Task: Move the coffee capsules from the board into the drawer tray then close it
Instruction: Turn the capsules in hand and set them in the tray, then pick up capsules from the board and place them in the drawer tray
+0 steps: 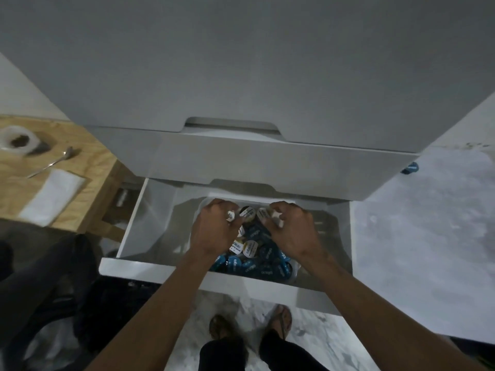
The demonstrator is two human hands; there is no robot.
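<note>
Wooden board [80, 167] left of the open drawer [139, 223] carries a spoon [51, 163], a white napkin [52, 196] and a small cup [17, 140]. Inside the drawer, a clear tray [294, 271] is heaped with blue and white coffee capsules [251, 253]. Left hand [214, 228] and right hand [292, 231] are both over the tray, fingers curled shut on white capsules.

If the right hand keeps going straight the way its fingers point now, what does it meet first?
Most likely the white-lidded coffee capsules heaped at the far end of the drawer tray, just beyond the right hand. Depth is unclear; its fingertips may already touch them.
</note>
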